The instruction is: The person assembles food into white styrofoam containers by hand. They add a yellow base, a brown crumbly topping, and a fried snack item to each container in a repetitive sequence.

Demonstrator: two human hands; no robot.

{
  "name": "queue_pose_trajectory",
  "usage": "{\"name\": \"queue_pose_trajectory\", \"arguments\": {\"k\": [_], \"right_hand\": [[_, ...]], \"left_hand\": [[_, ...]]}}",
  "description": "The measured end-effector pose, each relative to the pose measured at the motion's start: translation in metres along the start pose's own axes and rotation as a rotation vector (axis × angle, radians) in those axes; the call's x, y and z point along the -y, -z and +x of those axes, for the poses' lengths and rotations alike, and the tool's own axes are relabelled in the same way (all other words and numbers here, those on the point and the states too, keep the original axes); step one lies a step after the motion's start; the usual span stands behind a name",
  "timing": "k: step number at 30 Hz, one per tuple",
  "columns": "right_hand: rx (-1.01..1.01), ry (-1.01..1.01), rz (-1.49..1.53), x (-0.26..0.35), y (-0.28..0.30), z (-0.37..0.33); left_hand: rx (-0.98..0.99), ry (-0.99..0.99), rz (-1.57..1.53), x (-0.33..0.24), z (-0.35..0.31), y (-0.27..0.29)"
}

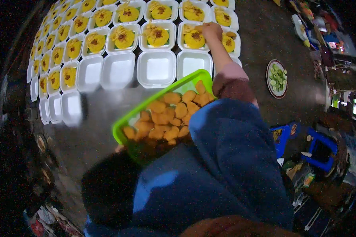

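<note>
A bright green tray full of golden-brown breaded nuggets is held low in front of me. My left hand grips its left edge, mostly hidden in shadow. My right hand reaches far forward over the white foam boxes, its fingers closed around a brown nugget. Beneath is a foam box with a mound of yellow rice, topped with brown shreds and pale strips. In the box just right of my wrist, nuggets lie beside the rice.
Rows of rice-filled foam boxes stretch away to the left and far side. Nearer stand several unfilled foam boxes. On the dark floor at right is a plate of sliced green vegetables. Farther right lies a blue stool-like frame among clutter.
</note>
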State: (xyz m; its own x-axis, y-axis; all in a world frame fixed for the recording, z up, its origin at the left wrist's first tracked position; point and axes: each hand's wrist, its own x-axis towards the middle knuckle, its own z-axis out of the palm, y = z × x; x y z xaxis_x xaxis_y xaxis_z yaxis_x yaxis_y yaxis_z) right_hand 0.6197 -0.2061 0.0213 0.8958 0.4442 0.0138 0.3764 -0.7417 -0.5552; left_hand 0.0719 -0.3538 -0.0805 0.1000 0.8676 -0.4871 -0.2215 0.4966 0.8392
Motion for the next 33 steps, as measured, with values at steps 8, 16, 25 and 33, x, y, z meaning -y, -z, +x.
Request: {"name": "queue_pose_trajectory", "arguments": {"k": [8, 16, 25, 33], "right_hand": [[0.016, 0.528, -0.198, -0.034, -0.01, 0.005], [0.35, 0.635, -0.041, 0.002, 0.092, -0.101], [0.725, 1.226, -0.054, -0.024, 0.067, -0.19], [0.851, 0.956, 0.106, 0.032, 0.093, -0.166]], "left_hand": [[0.0, -0.021, -0.001, -0.002, -0.01, 0.009], [0.002, -0.06, -0.02, -0.008, -0.026, 0.024], [0.028, -0.107, -0.047, -0.013, -0.026, 0.023], [0.005, -0.122, -0.062, -0.008, -0.02, 0.025]]}}
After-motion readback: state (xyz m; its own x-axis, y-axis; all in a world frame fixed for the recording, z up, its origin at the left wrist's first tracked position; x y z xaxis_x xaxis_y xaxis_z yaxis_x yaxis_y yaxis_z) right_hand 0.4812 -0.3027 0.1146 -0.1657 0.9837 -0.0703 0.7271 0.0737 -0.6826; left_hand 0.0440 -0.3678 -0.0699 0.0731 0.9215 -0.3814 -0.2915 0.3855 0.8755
